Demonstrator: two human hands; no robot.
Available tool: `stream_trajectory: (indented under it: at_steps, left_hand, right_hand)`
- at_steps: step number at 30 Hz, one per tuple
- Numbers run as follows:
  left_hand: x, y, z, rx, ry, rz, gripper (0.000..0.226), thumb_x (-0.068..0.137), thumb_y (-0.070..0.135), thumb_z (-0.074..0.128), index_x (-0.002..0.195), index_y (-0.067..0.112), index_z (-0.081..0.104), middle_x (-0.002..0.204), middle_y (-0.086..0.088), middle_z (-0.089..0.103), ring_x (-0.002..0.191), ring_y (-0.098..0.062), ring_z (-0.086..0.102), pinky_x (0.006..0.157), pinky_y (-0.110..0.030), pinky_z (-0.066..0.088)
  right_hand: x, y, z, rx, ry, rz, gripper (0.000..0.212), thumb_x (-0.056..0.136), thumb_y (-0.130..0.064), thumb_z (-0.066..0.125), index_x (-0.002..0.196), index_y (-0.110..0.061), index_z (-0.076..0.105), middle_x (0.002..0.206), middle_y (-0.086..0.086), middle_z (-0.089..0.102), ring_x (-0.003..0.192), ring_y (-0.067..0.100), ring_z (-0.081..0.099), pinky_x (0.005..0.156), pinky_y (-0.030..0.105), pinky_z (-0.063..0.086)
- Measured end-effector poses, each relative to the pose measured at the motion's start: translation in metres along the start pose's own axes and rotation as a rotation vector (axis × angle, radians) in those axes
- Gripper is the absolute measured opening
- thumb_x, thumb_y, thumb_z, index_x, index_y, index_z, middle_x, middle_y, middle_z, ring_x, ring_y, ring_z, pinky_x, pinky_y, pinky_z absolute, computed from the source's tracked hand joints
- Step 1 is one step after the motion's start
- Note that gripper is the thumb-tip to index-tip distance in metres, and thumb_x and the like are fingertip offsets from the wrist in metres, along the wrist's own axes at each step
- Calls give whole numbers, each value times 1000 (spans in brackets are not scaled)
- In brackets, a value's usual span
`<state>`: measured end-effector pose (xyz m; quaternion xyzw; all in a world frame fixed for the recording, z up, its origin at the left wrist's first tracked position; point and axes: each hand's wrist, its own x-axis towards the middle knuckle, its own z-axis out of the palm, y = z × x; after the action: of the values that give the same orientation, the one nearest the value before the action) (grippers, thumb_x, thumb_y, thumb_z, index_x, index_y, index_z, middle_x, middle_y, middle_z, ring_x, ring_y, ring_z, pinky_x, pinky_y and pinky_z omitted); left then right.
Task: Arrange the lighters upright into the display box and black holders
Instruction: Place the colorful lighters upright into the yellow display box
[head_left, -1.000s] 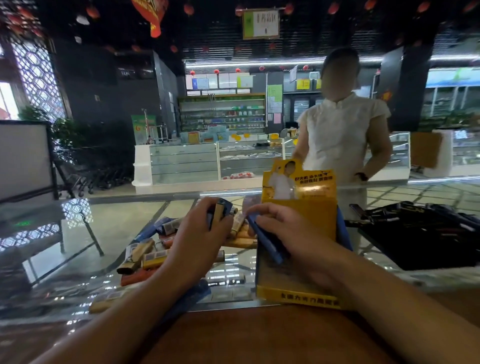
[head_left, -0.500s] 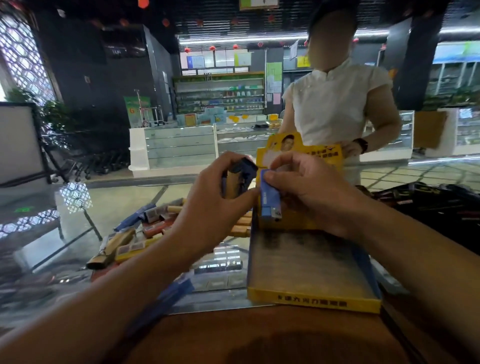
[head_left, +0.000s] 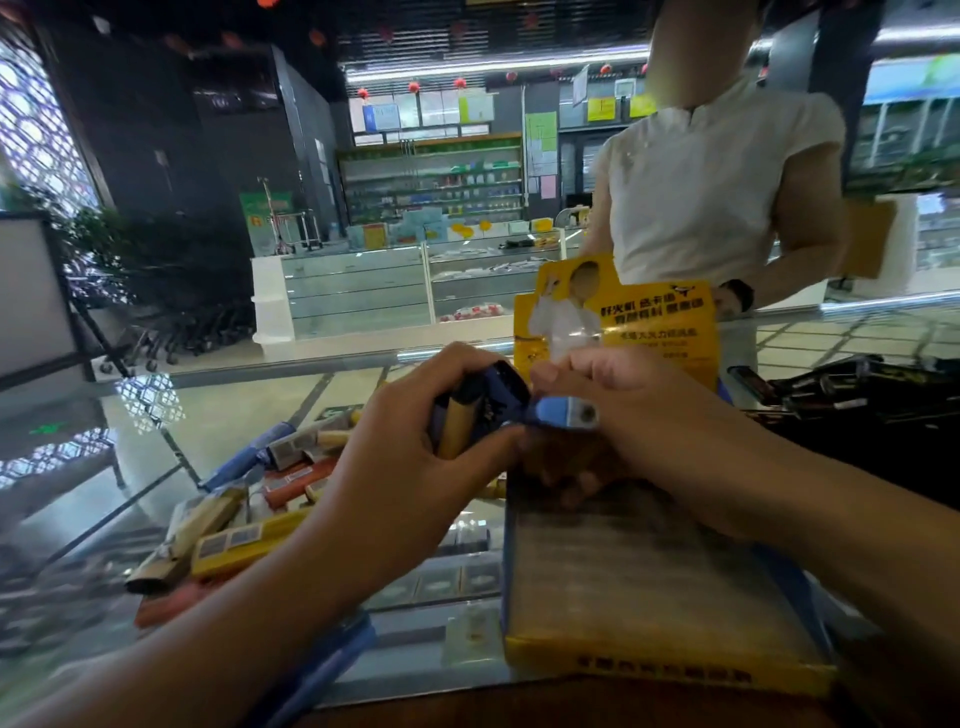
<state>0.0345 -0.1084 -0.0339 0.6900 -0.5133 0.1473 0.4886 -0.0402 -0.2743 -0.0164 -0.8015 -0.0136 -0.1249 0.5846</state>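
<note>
A yellow display box (head_left: 649, 587) with a tall yellow backboard (head_left: 649, 322) lies on the glass counter in front of me. My left hand (head_left: 415, 467) grips a small bundle of lighters (head_left: 467, 410), tan and dark blue, just left of the box. My right hand (head_left: 639, 415) pinches a blue lighter (head_left: 563, 413) sideways above the box's far end, touching the bundle. A pile of loose lighters (head_left: 249, 509) in yellow, red, tan and blue lies on the glass to the left. A black holder (head_left: 872, 400) with dark lighters sits at the right.
A person in a white top (head_left: 711, 187) stands across the counter, right behind the box. The glass counter (head_left: 156, 415) ends in a wooden edge (head_left: 519, 706) near me. A blue lighter (head_left: 322, 660) lies by my left forearm. A white screen (head_left: 31, 291) stands far left.
Both hands rose from the counter and came together above the box. My right hand turned the blue lighter from upright to sideways against the bundle. The camera moved closer.
</note>
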Motion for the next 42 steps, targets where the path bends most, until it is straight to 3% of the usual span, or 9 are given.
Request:
stream_trajectory:
  at_steps: [2,5,8,12,17,22,26,30,42]
  left_hand:
    - [0,3,2,-14,30,-30,19,83,32,76,95,27,62,83,7,68,69,-9,66,59,-19,52]
    - [0,8,3,-71,29,-129,18,77,37,67,89,24,63,71,11,66,59,-2,61,55,-11,45]
    - [1,6,1,-186,15,-264,24,73,37,66,90,21,64,74,8,69,65,-7,66,57,-16,51]
    - [-1,3,-1,-262,10,-366,27,71,38,67,93,21,66,78,-8,70,68,-23,66,62,-28,57]
    - [-1,2,1,-371,-34,-430,31,69,36,69,93,17,66,72,-7,67,65,-17,61,63,-29,55]
    - [-1,4,4,-250,-16,-376,26,77,35,70,93,14,66,65,4,66,58,-7,60,54,-20,49]
    - [-1,-3,0,-80,-9,-330,11,86,19,72,94,17,64,67,10,66,57,1,58,54,-13,46]
    - [-1,-8,0,-19,-15,-380,10,87,25,72,91,22,63,65,14,65,57,2,59,53,-11,45]
    - [-1,-12,2,-81,-31,-475,16,87,29,72,89,15,65,63,0,64,56,-10,61,55,-24,53]
  right_hand:
    - [-1,1,-1,-171,32,-80,25,102,-29,48,94,-13,65,78,9,74,65,26,72,58,39,62]
    - [-3,-6,-11,-415,87,-255,17,101,-21,51,92,-24,65,72,-3,73,61,13,71,54,25,55]
    - [-3,-8,-22,-269,47,-321,19,99,-9,54,109,-20,66,75,-9,71,64,12,67,53,26,53]
    - [-5,-7,-23,4,-119,-318,37,94,2,54,122,-21,61,105,-8,71,69,14,64,51,26,52]
    - [-2,-2,-26,77,-169,-319,42,83,-14,61,123,-22,62,119,4,64,66,13,61,55,25,53]
    - [3,1,-28,78,-92,-317,28,83,-17,64,110,-17,60,98,3,64,66,17,60,53,28,52]
    - [6,3,-33,-117,99,-366,16,85,-15,71,97,-14,62,88,0,67,60,17,64,50,30,54]
    - [4,6,-31,-511,224,-438,20,81,-24,78,95,-25,64,89,-9,68,75,8,68,66,29,59]
    - [5,7,-15,-774,236,-501,21,84,-23,77,91,-28,58,85,-16,62,79,-8,61,73,4,47]
